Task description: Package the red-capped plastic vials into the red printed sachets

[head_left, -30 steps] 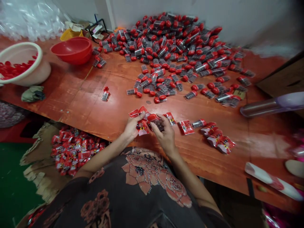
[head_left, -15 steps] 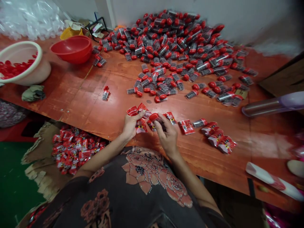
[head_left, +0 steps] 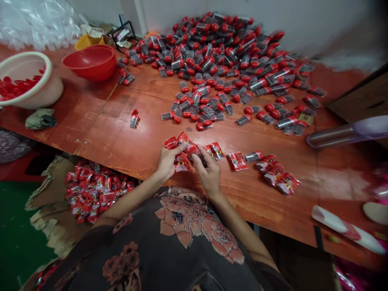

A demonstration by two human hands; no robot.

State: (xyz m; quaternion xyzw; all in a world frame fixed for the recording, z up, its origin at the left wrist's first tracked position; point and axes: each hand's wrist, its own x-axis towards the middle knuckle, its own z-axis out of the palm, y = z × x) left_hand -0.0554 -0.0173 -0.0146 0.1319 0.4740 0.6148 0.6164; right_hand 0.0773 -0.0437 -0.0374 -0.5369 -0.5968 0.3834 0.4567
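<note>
Near the table's front edge, my left hand (head_left: 166,162) pinches red printed plastic packets (head_left: 182,161) between thumb and fingers. My right hand (head_left: 209,174) grips a small red-capped bottle (head_left: 192,148) and has it against the packets at my left fingertips. Whether the bottle's end sits inside a packet cannot be made out. Just beyond my right fingers lie more red packets (head_left: 217,150). Farther right are a flat red packet (head_left: 237,161), a lone bottle with dark contents (head_left: 253,156) and several filled packets (head_left: 277,174) in an overlapping row.
A big heap of red-capped bottles (head_left: 209,60) spreads along the wall. At left stand a white basin (head_left: 56,87) of red caps and a red bowl (head_left: 91,64). Below the table edge, a torn carton (head_left: 50,202) holds red packets. A clear tube (head_left: 330,139) lies at right.
My right hand has moved left with the bottle, up to the packets in my left hand. The packets behind it now show more. My left hand has barely moved.
</note>
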